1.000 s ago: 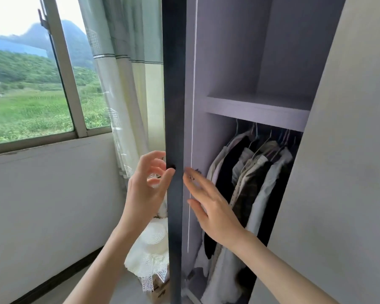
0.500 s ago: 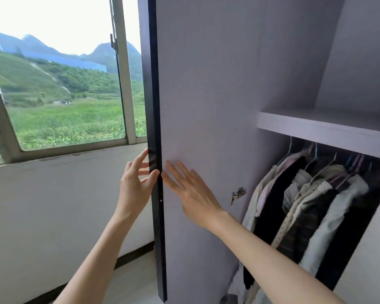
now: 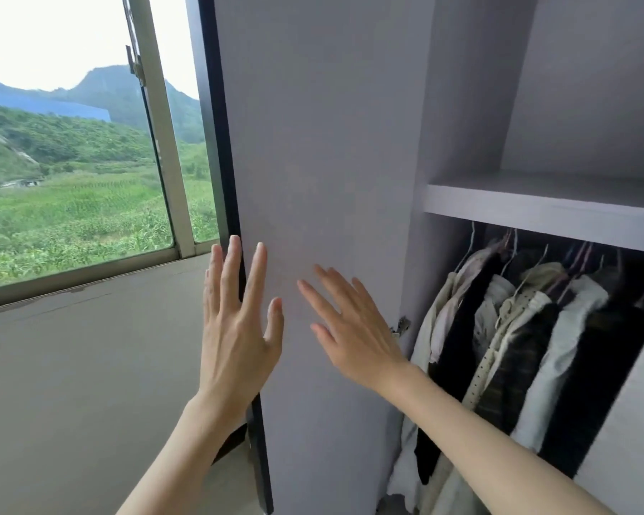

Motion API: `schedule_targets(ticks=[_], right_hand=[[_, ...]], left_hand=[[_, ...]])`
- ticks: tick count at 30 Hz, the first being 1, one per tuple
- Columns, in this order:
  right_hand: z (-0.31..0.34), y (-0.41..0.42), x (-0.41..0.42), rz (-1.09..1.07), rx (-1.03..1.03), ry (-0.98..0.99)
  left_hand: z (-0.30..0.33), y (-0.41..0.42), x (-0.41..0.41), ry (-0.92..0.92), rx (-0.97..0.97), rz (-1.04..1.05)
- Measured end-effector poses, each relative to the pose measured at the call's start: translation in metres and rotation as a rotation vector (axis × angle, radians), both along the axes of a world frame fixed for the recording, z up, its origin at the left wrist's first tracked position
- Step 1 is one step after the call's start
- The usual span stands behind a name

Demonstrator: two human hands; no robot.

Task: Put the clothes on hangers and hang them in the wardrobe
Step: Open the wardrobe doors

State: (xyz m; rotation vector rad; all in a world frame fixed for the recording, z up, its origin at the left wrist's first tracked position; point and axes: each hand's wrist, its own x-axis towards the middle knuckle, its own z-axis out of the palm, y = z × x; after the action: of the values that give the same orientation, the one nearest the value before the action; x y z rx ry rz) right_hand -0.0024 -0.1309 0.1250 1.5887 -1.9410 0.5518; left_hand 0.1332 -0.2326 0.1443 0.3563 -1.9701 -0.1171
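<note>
The grey wardrobe door (image 3: 320, 150) stands swung wide open, its dark edge facing the window. My left hand (image 3: 235, 321) is spread flat with straight fingers across that edge. My right hand (image 3: 354, 328) lies flat against the door's inner face, fingers straight. Inside the wardrobe, several clothes on hangers (image 3: 517, 328), white, black and cream, hang from a rail under a shelf (image 3: 536, 210). Neither hand holds a garment or hanger.
A large window (image 3: 71, 161) with a metal frame is at the left, above a plain white wall (image 3: 71, 366). A metal hinge (image 3: 402, 325) sits on the door by the wardrobe side. The right door panel (image 3: 632, 440) closes off the lower right.
The door has swung further open to the left. My left hand went from curling round the door edge to lying flat over it; my right hand stayed pressed on the inner face.
</note>
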Motion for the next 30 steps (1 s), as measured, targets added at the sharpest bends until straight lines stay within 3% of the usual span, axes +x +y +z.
schedule_targets(ticks=[5, 13, 19, 25, 30], right_hand=[[0.000, 0.097, -0.047, -0.421, -0.101, 0.051], [0.043, 0.267, -0.094, -0.942, -0.193, 0.148], [0.066, 0.338, -0.127, -1.125, -0.167, 0.224], [0.051, 0.365, -0.139, -1.206, -0.063, 0.205], [0.046, 0.364, -0.136, -1.189, -0.104, 0.247]], left_hand=[[-0.008, 0.041, -0.055, -0.121, -0.148, -0.323], [0.006, 0.169, -0.192, -0.303, 0.144, -0.856], [0.049, 0.260, -0.264, -0.357, 0.356, -1.136], [0.056, 0.299, -0.298, -0.366, 0.440, -1.242], [0.051, 0.299, -0.291, -0.281, 0.489, -1.268]])
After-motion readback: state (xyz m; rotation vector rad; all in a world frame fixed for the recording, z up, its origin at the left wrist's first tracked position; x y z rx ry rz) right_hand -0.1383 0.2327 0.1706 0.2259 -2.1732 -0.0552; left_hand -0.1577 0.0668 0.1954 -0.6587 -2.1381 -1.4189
